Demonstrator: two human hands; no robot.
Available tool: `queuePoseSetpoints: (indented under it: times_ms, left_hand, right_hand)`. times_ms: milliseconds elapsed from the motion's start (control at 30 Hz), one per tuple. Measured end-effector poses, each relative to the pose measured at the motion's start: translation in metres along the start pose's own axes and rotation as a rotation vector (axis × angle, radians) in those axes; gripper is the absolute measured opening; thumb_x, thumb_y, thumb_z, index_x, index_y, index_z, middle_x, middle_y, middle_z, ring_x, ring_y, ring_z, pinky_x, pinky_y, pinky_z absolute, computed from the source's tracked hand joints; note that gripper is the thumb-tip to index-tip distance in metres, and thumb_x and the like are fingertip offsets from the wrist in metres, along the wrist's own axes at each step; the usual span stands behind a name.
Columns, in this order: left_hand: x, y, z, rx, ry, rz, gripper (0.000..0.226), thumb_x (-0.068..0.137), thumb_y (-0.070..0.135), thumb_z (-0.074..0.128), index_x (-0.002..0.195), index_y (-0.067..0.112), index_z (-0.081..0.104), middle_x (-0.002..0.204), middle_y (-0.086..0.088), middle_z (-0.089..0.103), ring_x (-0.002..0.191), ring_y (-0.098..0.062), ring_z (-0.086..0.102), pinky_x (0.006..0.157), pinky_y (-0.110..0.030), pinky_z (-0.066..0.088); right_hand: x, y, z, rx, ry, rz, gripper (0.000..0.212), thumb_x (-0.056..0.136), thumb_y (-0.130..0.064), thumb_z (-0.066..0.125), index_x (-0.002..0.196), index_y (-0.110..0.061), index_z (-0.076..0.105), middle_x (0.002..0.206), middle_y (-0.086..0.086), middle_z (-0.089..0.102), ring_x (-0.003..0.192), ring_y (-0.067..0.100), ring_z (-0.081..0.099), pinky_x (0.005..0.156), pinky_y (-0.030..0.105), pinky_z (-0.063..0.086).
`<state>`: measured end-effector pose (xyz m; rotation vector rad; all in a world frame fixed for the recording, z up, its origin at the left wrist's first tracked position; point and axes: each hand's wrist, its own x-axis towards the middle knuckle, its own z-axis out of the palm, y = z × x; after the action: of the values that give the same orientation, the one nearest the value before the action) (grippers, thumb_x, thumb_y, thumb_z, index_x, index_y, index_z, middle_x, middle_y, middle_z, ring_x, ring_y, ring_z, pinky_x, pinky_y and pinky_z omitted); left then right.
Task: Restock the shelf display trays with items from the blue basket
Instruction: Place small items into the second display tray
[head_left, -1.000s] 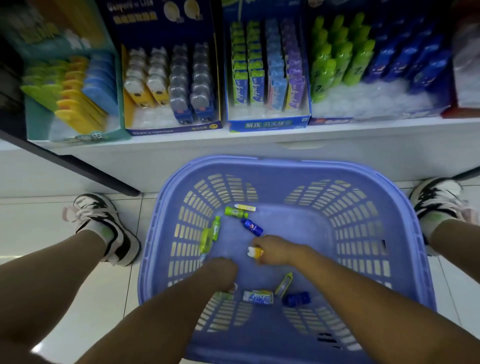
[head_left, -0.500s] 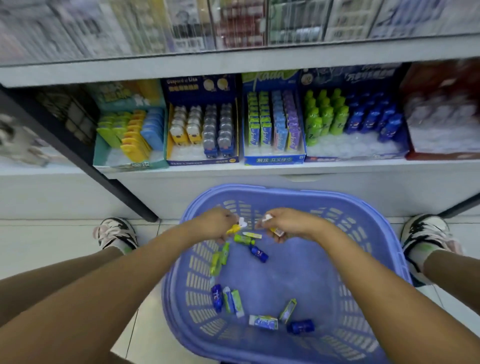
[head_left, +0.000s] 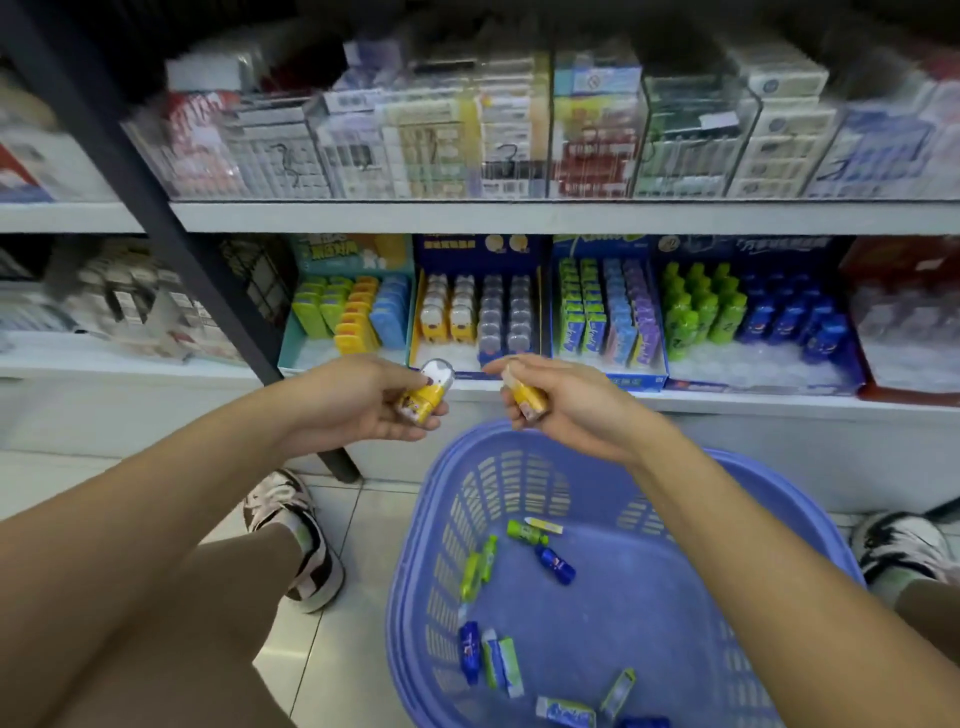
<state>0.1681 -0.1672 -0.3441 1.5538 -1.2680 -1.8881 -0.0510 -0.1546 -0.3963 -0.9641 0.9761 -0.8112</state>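
Note:
My left hand (head_left: 358, 402) grips a small yellow container with a clear domed top (head_left: 427, 392). My right hand (head_left: 563, 402) pinches a second yellow container (head_left: 527, 397). Both hands hover just in front of the yellow-and-blue display tray (head_left: 470, 364), which holds rows of the same yellow containers and grey ones. The blue basket (head_left: 431, 545) stands on the floor below my right arm. Several small items lie in it, among them green bottles (head_left: 524, 531), a blue bottle (head_left: 556, 564) and flat packs (head_left: 501, 665).
Neighbouring trays hold yellow, green and blue packs (head_left: 353, 312), slim boxes (head_left: 610, 317) and green and blue bottles (head_left: 748, 317). A dark upright post (head_left: 208, 291) crosses the shelf at left. Boxed goods fill the upper shelf (head_left: 519, 215). My shoes (head_left: 306, 540) flank the basket.
Both hands have risen out of the basket, each carrying a yellow container, up to the front of the shelf tray. The view has tilted upward, revealing the upper shelf.

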Motion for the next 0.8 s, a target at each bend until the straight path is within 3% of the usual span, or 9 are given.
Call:
queuePoseSetpoints:
  times_ms: [67,133,267,400,500,567,633,800]
  left_hand:
    - [0.002,0.001,-0.009,-0.091,0.013,0.025,0.022,0.097,0.015,0.047,0.102,0.000,0.062,0.093,-0.012,0.071,0.077,-0.017,0.069,0.068,-0.025,0.059]
    - [0.005,0.002,-0.015,-0.144,0.025,0.052,0.020,0.097,0.013,0.048,0.105,0.000,0.061,0.095,-0.013,0.070,0.079,-0.019,0.069,0.073,-0.026,0.058]
    - [0.014,0.000,-0.025,-0.222,0.062,0.093,0.016,0.096,0.009,0.049,0.103,-0.002,0.059,0.093,-0.015,0.069,0.077,-0.020,0.070,0.073,-0.029,0.059]
    - [0.022,-0.007,-0.039,-0.232,0.137,0.103,0.007,0.094,0.007,0.053,0.096,0.002,0.056,0.088,-0.014,0.063,0.084,-0.024,0.067,0.075,-0.030,0.058]
    - [0.028,-0.009,-0.048,-0.179,0.209,0.111,0.009,0.094,0.012,0.055,0.101,0.006,0.055,0.088,-0.011,0.057,0.077,-0.018,0.058,0.081,-0.030,0.056]
    - [0.031,-0.010,-0.053,-0.154,0.248,0.125,0.018,0.093,0.015,0.058,0.109,0.010,0.054,0.088,-0.007,0.055,0.075,-0.015,0.052,0.082,-0.030,0.053]
    - [0.032,-0.011,-0.055,-0.147,0.252,0.146,0.025,0.092,0.017,0.059,0.115,0.011,0.054,0.091,-0.006,0.055,0.076,-0.015,0.052,0.081,-0.028,0.053]
    - [0.034,-0.014,-0.056,-0.142,0.223,0.185,0.024,0.091,0.008,0.059,0.114,0.006,0.055,0.101,-0.008,0.059,0.084,-0.016,0.057,0.074,-0.021,0.057]
  right_hand:
    - [0.010,-0.017,0.014,-0.224,0.067,-0.138,0.016,0.095,-0.022,0.053,0.107,-0.014,0.060,0.077,-0.005,0.055,0.066,0.004,0.053,0.062,0.016,0.046]
    - [0.024,-0.030,0.025,-0.446,0.162,-0.216,0.021,0.081,-0.027,0.072,0.100,-0.019,0.066,0.078,-0.008,0.063,0.062,-0.001,0.055,0.057,0.013,0.045]
    - [0.058,-0.047,0.036,-0.580,0.361,-0.282,0.035,0.064,-0.031,0.085,0.090,-0.012,0.073,0.082,0.009,0.069,0.068,0.011,0.056,0.059,0.029,0.046]
    - [0.090,-0.047,0.042,-0.731,0.461,-0.375,0.034,0.068,-0.029,0.083,0.095,-0.011,0.072,0.075,-0.005,0.064,0.064,0.003,0.054,0.058,0.019,0.043]
    - [0.106,-0.041,0.043,-0.932,0.406,-0.433,0.027,0.080,-0.021,0.072,0.105,-0.011,0.071,0.093,0.003,0.069,0.076,0.008,0.053,0.064,0.013,0.034]
    - [0.113,-0.036,0.043,-1.105,0.353,-0.451,0.026,0.084,-0.019,0.067,0.108,-0.011,0.070,0.098,0.008,0.065,0.083,0.015,0.052,0.065,0.017,0.031]
    - [0.119,-0.031,0.042,-1.217,0.343,-0.439,0.024,0.086,-0.019,0.065,0.109,-0.012,0.069,0.100,0.009,0.065,0.089,0.022,0.056,0.074,0.025,0.039]
    - [0.127,-0.021,0.043,-1.306,0.396,-0.443,0.023,0.089,-0.018,0.060,0.110,-0.011,0.059,0.103,0.011,0.065,0.092,0.027,0.060,0.079,0.037,0.051]
